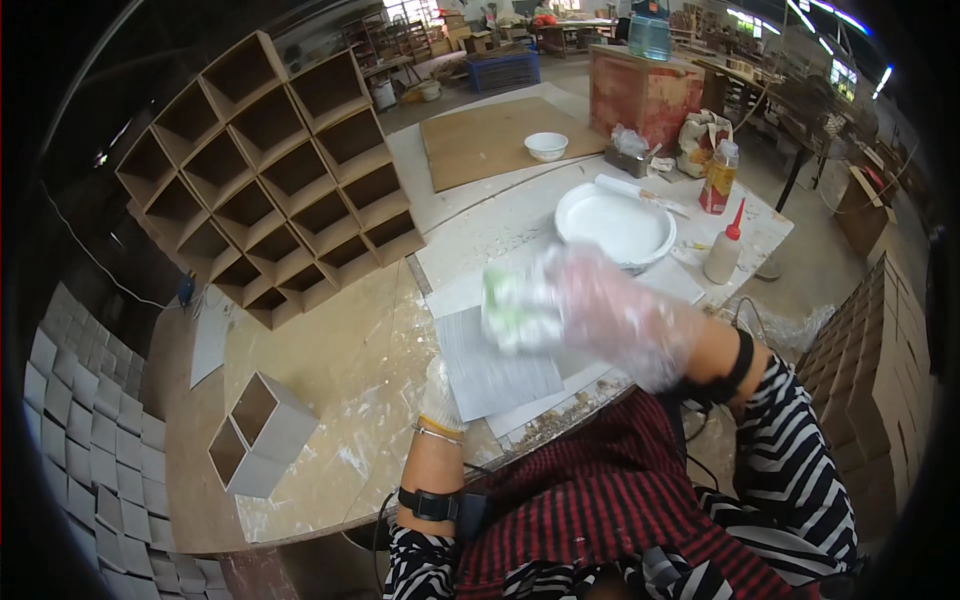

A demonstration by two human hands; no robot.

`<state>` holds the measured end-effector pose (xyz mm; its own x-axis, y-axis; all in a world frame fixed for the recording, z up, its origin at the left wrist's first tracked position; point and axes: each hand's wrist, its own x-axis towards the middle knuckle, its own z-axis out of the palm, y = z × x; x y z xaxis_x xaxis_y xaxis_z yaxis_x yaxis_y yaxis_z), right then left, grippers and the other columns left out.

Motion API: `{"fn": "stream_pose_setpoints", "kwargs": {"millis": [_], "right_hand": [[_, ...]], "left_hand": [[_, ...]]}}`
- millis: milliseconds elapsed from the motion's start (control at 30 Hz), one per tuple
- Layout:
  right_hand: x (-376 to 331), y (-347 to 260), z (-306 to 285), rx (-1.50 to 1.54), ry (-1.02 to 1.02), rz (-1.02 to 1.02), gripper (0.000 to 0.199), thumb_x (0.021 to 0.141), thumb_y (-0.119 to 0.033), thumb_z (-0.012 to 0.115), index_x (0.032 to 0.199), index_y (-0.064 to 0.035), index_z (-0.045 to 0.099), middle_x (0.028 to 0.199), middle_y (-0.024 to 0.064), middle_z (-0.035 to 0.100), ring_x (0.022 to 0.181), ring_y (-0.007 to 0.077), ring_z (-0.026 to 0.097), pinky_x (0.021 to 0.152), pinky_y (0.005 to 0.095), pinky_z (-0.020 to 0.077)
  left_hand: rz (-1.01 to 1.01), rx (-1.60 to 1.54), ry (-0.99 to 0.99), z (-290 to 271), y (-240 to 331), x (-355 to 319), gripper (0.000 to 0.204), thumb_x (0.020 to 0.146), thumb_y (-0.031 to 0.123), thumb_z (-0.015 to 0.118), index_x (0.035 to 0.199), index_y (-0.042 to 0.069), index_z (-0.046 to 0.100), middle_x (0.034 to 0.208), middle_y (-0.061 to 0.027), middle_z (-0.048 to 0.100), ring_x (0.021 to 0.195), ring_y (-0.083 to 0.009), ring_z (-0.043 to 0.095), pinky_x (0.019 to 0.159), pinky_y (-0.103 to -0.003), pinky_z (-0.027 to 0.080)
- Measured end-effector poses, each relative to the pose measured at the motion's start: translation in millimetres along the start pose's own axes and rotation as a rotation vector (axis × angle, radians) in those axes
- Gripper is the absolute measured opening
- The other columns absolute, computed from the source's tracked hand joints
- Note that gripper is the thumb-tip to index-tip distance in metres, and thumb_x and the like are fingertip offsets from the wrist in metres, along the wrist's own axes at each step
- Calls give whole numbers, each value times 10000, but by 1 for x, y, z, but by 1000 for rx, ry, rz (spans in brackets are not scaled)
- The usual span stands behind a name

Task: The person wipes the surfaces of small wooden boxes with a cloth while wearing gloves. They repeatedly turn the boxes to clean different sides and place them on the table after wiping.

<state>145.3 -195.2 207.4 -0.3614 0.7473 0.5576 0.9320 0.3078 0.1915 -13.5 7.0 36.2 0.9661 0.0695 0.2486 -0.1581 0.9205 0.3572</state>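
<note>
My right hand (620, 310), in a clear plastic glove and blurred by motion, is closed on a white and pale-green sponge or cloth (515, 305); its exact kind is smeared. It is over a grey-white streaked panel (495, 365) near the table's front edge. My left hand (440, 392), in a white knitted glove, is closed at the panel's left edge, its fingertips partly hidden. Beyond my right hand, a round white basin (615, 225) holds white paste or paint. A white-bladed scraper or brush (640, 194) rests across its far rim.
At left stand a grid-shaped brown shelf (275, 180) and a two-compartment grey box (265, 440). A white bowl (546, 147) sits on a brown board (470, 145). A red-tipped squeeze bottle (724, 255) and a bottle of amber liquid (718, 178) stand at right. Stacked boxes (860, 340) flank the table.
</note>
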Motion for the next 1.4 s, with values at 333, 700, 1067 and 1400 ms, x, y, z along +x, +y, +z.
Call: {"fn": "stream_pose_setpoints", "kwargs": {"millis": [333,700,1067,1400], "right_hand": [[9,18,-11,30,28,383,392,824,-305,701,1185,-160,659,1071,100,628,998,240,606,808,422,468],[-5,-41,-14,233,-221,188,288,886,-351,647,1103,-163,661,753,123,638,728,307,668,597,432,523],[-5,54,5,-202,-162,270,427,957,-180,547,1365,-62,498,1417,180,502,995,212,627,852,360,531],[-36,-12,53,1581,518,1210,355,1045,-387,459,1199,-85,564,854,13,608,694,87,593,590,236,495]], "left_hand": [[80,-28,-88,-12,-19,-3,461,1039,274,318,1416,31,425,1394,-139,521,1232,-296,539,1032,-424,471],[23,569,123,-4,1,3,494,1043,350,294,1398,41,442,1358,-163,536,1213,-317,541,1051,-484,445],[79,643,260,25,2,-10,291,1003,168,490,1248,33,569,1136,-79,653,1012,-212,638,861,-352,544],[263,321,398,51,-13,17,390,993,251,497,1237,-40,585,1201,-175,647,1079,-301,634,959,-430,513]]}}
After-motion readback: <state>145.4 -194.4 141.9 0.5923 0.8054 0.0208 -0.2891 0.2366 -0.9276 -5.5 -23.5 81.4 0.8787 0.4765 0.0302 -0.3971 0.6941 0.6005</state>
